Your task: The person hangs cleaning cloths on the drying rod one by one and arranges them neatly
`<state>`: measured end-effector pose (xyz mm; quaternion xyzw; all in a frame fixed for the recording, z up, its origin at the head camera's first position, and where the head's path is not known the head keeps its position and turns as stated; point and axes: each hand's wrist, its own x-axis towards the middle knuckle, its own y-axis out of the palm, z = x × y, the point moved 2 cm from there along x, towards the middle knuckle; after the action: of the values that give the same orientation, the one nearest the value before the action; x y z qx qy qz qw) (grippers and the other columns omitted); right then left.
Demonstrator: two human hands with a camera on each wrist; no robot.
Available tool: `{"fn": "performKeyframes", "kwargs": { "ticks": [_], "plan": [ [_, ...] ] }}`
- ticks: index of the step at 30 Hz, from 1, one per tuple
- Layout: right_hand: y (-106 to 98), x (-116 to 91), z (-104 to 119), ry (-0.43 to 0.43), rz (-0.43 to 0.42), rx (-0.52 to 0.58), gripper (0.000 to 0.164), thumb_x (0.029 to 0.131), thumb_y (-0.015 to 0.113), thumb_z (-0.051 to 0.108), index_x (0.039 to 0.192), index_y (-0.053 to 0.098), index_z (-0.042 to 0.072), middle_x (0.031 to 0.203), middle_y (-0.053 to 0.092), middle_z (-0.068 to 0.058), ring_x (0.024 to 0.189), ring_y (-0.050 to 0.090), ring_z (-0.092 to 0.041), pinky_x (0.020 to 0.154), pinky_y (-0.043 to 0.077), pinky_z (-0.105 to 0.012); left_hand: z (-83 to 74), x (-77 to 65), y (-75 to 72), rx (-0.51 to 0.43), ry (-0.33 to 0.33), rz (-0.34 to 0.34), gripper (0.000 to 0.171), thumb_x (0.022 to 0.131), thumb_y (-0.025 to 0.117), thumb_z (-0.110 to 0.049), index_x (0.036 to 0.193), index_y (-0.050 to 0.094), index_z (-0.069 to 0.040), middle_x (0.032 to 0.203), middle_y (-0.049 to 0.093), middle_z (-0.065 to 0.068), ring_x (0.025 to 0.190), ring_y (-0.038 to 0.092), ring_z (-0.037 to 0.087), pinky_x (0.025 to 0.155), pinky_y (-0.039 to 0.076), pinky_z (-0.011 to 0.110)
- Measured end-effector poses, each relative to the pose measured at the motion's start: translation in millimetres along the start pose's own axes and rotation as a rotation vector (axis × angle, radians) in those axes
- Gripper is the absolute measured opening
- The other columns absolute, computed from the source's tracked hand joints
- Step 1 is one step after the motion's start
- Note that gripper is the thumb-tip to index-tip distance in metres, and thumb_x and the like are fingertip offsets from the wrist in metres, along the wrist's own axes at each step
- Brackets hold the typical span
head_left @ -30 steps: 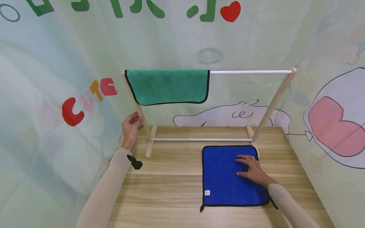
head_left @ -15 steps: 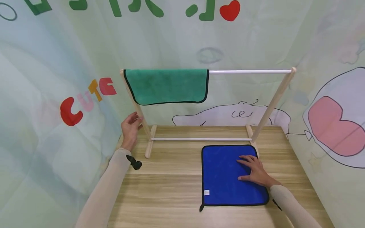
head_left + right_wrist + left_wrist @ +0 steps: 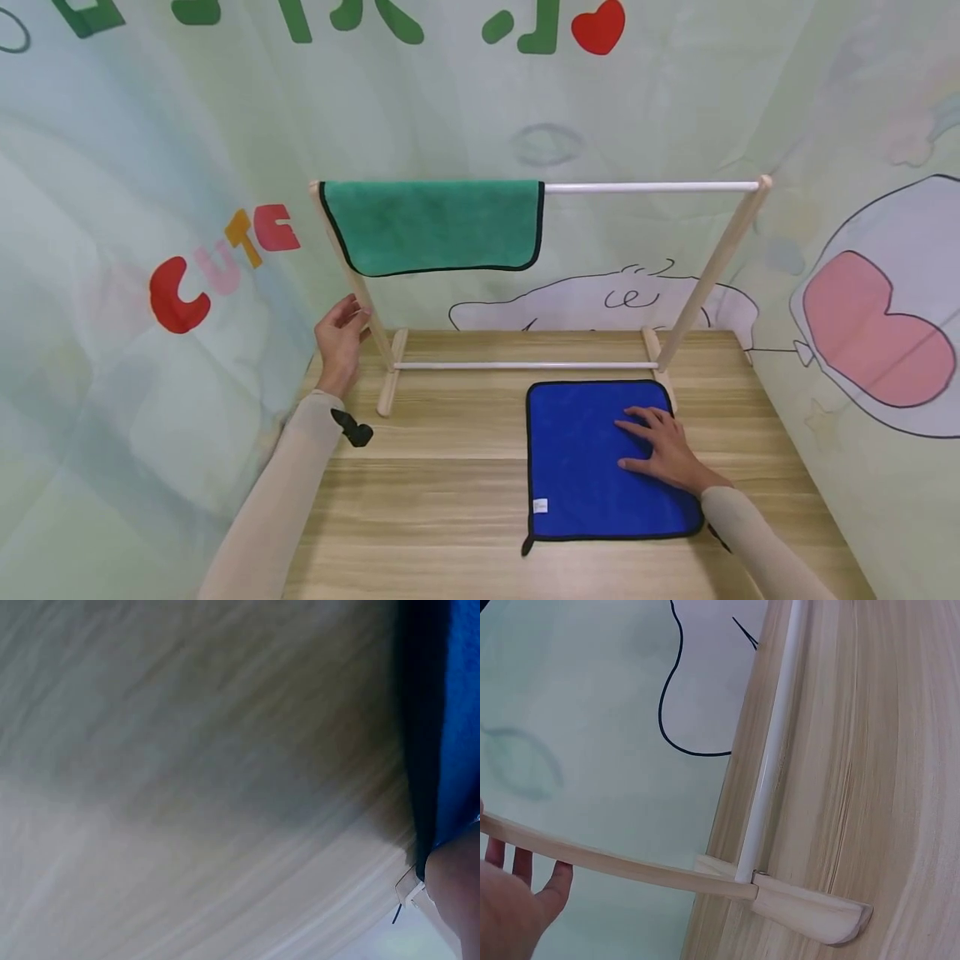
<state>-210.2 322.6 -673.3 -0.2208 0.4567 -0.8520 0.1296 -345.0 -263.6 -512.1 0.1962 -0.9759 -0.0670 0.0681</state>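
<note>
The right hand (image 3: 671, 457) holds its fingers apart over the blue cloth (image 3: 573, 458), which, as a second ago, lies flat on the bench (image 3: 435, 500), unlifted. Farther off, the left hand (image 3: 341, 337) has fingers round the rack post (image 3: 645, 868), below the green cloth (image 3: 435, 227).

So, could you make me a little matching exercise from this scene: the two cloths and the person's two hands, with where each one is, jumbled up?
Things:
1. green cloth
2. blue cloth
3. left hand
4. right hand

Places:
A. over the other cloth, fingers spread
B. draped over the white top bar
C. fingers at a wooden post
D. spread flat on the table

Right pairs: 1-B, 2-D, 3-C, 4-A.
</note>
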Motion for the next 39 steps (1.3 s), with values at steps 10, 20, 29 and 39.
{"fn": "performKeyframes", "kwargs": {
  "ticks": [10,20,29,39],
  "plan": [
    [1.6,0.2,7.7,0.039,-0.028,0.03,0.06,0.085,0.094,0.031,0.137,0.078,0.008,0.149,0.058,-0.021,0.139,0.039,-0.052,0.103,0.028,-0.071,0.2,0.7,-0.9,-0.019,-0.029,-0.001,0.047,0.103,0.08,-0.012,0.149,0.07,-0.007,0.118,0.071,-0.003,0.106,0.07,0.009,0.092,0.063,0.032],
    [8.3,-5.6,9.3,-0.026,-0.134,0.057,0.043,0.081,0.096,0.018,0.121,0.084,0.009,0.135,0.065,-0.019,0.127,0.048,-0.048,0.097,0.031,-0.065,-0.4,0.0,-1.4,-0.014,-0.032,0.008,0.049,0.104,0.079,-0.012,0.151,0.068,-0.008,0.12,0.07,-0.003,0.108,0.07,0.009,0.095,0.064,0.032],
    [12.0,-5.6,15.5,-0.051,-0.197,0.038,0.035,0.079,0.096,0.01,0.112,0.086,0.008,0.127,0.068,-0.018,0.121,0.054,-0.049,0.097,0.034,-0.065,-2.6,1.5,-2.2,-0.01,-0.032,0.017,0.05,0.104,0.078,-0.011,0.152,0.067,-0.009,0.121,0.07,-0.002,0.109,0.071,0.01,0.096,0.064,0.033],
    [7.6,-3.9,26.8,-0.057,-0.25,0.046,0.025,0.075,0.097,-0.003,0.09,0.083,0.011,0.101,0.072,-0.005,0.102,0.062,-0.034,0.092,0.044,-0.053,-1.5,0.0,0.5,-0.029,-0.023,0.007,0.046,0.105,0.077,-0.01,0.15,0.069,-0.007,0.118,0.071,-0.001,0.107,0.072,0.01,0.089,0.065,0.028]
  ]
}}
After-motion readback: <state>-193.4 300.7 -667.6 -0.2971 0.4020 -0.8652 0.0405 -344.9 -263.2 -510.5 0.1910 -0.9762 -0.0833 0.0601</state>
